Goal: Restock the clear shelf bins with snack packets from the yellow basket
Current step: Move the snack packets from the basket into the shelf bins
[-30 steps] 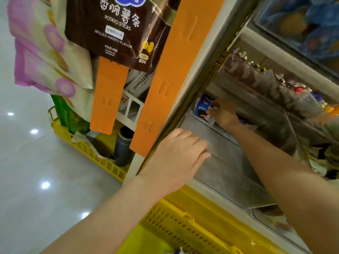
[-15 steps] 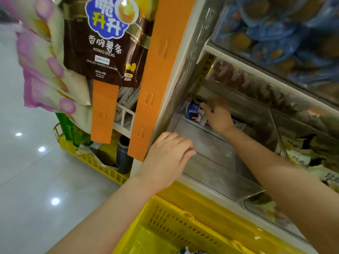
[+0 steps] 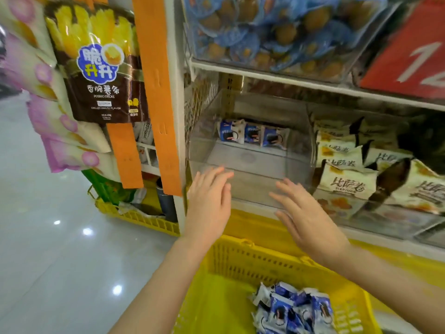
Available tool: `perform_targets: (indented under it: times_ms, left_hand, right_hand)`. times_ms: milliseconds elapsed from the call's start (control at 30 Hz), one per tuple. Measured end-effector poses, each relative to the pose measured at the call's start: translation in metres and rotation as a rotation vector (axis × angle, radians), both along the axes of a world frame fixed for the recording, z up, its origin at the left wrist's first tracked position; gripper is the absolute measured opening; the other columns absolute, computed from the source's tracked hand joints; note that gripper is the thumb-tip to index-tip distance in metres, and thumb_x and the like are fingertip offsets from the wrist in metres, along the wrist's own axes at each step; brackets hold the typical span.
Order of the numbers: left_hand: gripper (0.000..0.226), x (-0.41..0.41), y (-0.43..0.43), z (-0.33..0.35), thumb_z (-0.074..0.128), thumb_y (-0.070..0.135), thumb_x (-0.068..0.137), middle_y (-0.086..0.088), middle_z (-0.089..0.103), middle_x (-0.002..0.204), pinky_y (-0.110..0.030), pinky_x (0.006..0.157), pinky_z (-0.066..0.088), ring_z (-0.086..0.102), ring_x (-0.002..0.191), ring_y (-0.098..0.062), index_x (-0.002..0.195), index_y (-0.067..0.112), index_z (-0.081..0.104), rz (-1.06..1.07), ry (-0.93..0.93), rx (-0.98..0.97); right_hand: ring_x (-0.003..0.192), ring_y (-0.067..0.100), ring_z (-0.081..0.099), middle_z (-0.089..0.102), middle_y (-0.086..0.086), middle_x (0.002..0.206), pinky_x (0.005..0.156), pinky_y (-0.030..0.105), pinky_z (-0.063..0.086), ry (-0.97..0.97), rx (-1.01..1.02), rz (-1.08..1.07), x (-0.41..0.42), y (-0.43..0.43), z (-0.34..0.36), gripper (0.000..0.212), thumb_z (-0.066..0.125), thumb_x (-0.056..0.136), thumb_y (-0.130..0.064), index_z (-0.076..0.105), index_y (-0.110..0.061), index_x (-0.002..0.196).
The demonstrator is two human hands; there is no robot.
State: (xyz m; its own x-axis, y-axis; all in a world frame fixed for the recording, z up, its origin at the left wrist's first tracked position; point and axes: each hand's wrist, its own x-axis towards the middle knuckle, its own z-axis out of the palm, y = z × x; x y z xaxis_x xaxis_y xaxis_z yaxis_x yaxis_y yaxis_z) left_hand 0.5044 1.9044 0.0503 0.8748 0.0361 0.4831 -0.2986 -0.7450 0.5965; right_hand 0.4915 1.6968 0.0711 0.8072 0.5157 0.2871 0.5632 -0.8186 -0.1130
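Note:
A clear shelf bin [image 3: 250,186] sits on the lower shelf. Three blue-and-white snack packets [image 3: 252,135] stand in a row at its back. My left hand [image 3: 209,201] and my right hand [image 3: 305,215] hover with straight fingers in front of the bin's front wall, both holding nothing. Below them stands the yellow basket [image 3: 243,263], with a heap of several blue-and-white snack packets [image 3: 293,309] in its right part.
The neighbouring bin [image 3: 361,179] to the right is full of cream-coloured packets. Blue packets [image 3: 272,27] fill the shelf above. Orange strips [image 3: 156,92] with hanging snack bags [image 3: 98,66] flank the shelf post on the left. A second yellow basket [image 3: 137,213] stands on the grey floor.
My right hand has come out of the back of the bin, leaving the packets standing there. Both hands now hover at the bin's front. The view has pulled back and shows the basket.

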Motion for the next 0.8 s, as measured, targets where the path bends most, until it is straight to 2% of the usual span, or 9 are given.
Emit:
perform_targets:
  times_ms: [67,133,200,300,433,500,633,733,800]
  left_hand:
    - [0.029,-0.019,-0.007,-0.018,0.042,0.019,0.096,0.002,0.058,0.117,-0.03,0.099,0.034,0.048,0.113,-0.015,0.119,0.017,0.059,-0.008,0.011,-0.046]
    - [0.027,-0.037,-0.006,-0.042,0.043,0.02,0.096,0.001,0.059,0.111,-0.027,0.091,0.034,0.051,0.106,-0.016,0.116,0.016,0.06,0.024,0.055,-0.019]
    - [0.025,-0.053,-0.001,-0.074,0.047,0.015,0.095,-0.002,0.059,0.111,-0.03,0.089,0.034,0.052,0.105,-0.02,0.116,0.014,0.06,0.057,0.157,0.045]
    - [0.028,-0.071,0.016,-0.12,0.045,0.011,0.095,-0.011,0.057,0.114,-0.038,0.09,0.036,0.05,0.107,-0.029,0.121,0.008,0.056,0.113,0.358,0.024]
    - [0.035,-0.087,0.036,-0.16,0.043,0.01,0.096,-0.017,0.051,0.123,-0.037,0.095,0.036,0.048,0.114,-0.032,0.13,0.004,0.049,0.247,0.518,-0.052]
    - [0.035,-0.096,0.041,-0.175,0.04,0.014,0.098,-0.017,0.052,0.125,-0.034,0.091,0.038,0.051,0.113,-0.033,0.131,0.006,0.045,0.266,0.589,-0.133]
    - [0.031,-0.104,0.044,-0.191,0.036,0.024,0.099,-0.011,0.063,0.114,-0.032,0.074,0.039,0.059,0.1,-0.032,0.127,0.017,0.048,0.309,0.62,-0.13]
    - [0.031,-0.103,0.042,-0.194,0.033,0.028,0.099,-0.009,0.064,0.113,-0.035,0.075,0.042,0.06,0.097,-0.032,0.126,0.021,0.047,0.361,0.6,-0.087]
    - [0.032,-0.103,0.04,-0.194,0.032,0.029,0.1,-0.008,0.063,0.114,-0.036,0.075,0.042,0.06,0.097,-0.033,0.127,0.021,0.046,0.371,0.596,-0.07]
  right_hand:
    - [0.121,0.025,0.052,0.058,0.011,0.126,0.105,0.039,0.04,-0.029,0.051,-0.015,-0.022,-0.015,-0.026,0.042,0.032,0.099,-0.033,0.062,-0.008,0.116]
    - [0.108,0.022,0.059,0.061,0.006,0.116,0.091,0.035,0.049,0.035,0.054,-0.054,-0.039,-0.026,-0.058,0.034,0.041,0.097,-0.033,0.063,-0.012,0.112]
    - [0.111,0.019,0.055,0.056,0.001,0.121,0.094,0.03,0.044,0.224,-0.027,-0.129,-0.053,-0.035,-0.098,0.03,0.046,0.097,-0.03,0.057,-0.016,0.121]
    - [0.121,0.014,0.042,0.041,-0.003,0.134,0.098,0.022,0.034,0.493,-0.125,-0.264,-0.07,-0.048,-0.167,0.038,0.032,0.101,-0.032,0.036,-0.019,0.137]
    - [0.129,0.02,0.037,0.029,0.006,0.146,0.103,0.028,0.035,0.905,-0.104,-0.403,-0.103,-0.06,-0.24,0.046,0.036,0.102,-0.027,0.022,-0.012,0.144]
    - [0.136,0.023,0.031,0.021,0.008,0.151,0.107,0.031,0.033,1.071,-0.114,-0.395,-0.121,-0.062,-0.264,0.055,0.04,0.101,-0.028,0.015,-0.01,0.147]
    - [0.14,0.023,0.024,0.024,0.005,0.152,0.114,0.035,0.024,1.198,-0.259,-0.307,-0.139,-0.063,-0.287,0.059,0.044,0.098,-0.04,0.021,-0.017,0.148]
    - [0.142,0.022,0.017,0.024,0.004,0.152,0.117,0.034,0.013,1.207,-0.296,-0.252,-0.141,-0.062,-0.289,0.065,0.045,0.095,-0.046,0.021,-0.018,0.148]
    - [0.143,0.022,0.019,0.023,0.003,0.153,0.116,0.033,0.016,1.218,-0.256,-0.264,-0.14,-0.063,-0.287,0.062,0.047,0.095,-0.043,0.024,-0.017,0.147]
